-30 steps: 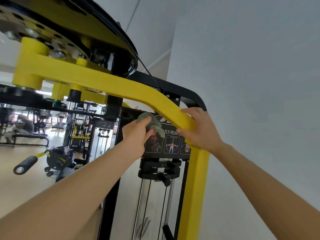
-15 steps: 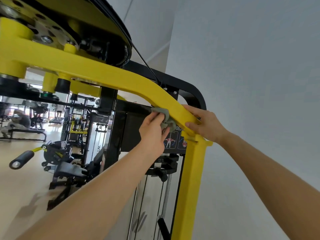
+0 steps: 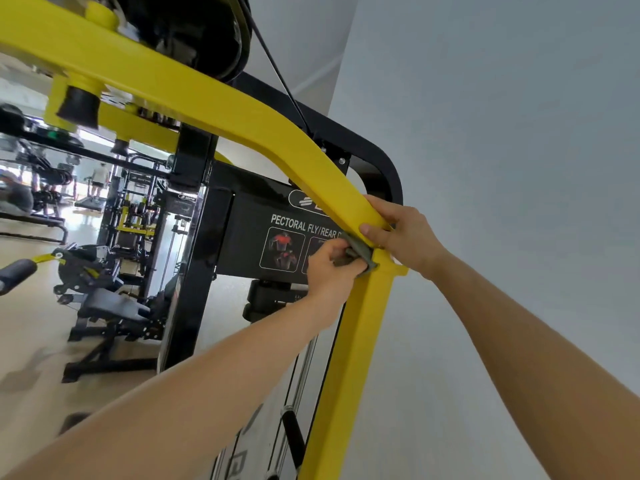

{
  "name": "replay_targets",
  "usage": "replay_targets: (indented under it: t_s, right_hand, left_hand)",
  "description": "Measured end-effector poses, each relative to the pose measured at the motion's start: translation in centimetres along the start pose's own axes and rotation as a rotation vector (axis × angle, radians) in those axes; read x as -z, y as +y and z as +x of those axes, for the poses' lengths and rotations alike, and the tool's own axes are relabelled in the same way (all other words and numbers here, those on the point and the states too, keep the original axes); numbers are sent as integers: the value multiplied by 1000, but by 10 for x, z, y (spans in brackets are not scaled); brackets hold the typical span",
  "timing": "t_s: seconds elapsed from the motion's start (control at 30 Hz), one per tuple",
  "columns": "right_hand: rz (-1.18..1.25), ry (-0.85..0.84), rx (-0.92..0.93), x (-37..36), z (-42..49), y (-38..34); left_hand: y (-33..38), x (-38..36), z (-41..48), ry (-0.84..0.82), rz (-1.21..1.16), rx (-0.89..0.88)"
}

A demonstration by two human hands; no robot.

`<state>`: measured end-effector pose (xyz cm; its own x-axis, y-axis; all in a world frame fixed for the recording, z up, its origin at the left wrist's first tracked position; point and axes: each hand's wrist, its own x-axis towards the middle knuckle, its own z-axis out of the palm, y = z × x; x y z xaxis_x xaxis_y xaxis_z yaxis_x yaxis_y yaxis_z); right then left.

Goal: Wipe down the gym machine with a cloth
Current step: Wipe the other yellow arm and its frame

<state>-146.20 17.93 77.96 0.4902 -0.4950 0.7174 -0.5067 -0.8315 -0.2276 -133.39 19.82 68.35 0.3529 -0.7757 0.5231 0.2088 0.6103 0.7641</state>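
While left hand (image 3: 329, 273) pinches cloth (image 3: 360, 251) on yellow frame (image 3: 242, 109), right hand (image 3: 403, 233) grips it.

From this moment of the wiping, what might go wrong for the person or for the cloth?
1. The right hand grips the curved yellow bar just where it meets the yellow upright. If that bar can swing, fingers may get pinched.
2. The left hand presses the grey cloth, bunched, against the same joint, so the cloth may snag on the corner or wipe only a narrow strip.
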Motion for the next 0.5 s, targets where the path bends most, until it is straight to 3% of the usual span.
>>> replay_targets:
  t_s: [0.27,0.5]
  right_hand:
    - [-4,7,-39,1,-2,0]
    - [44,14,-64,-1,-4,-4]
  left_hand:
    - [-29,16,2,-108,307,-360]
    - [-51,24,-5,-80,407,-463]
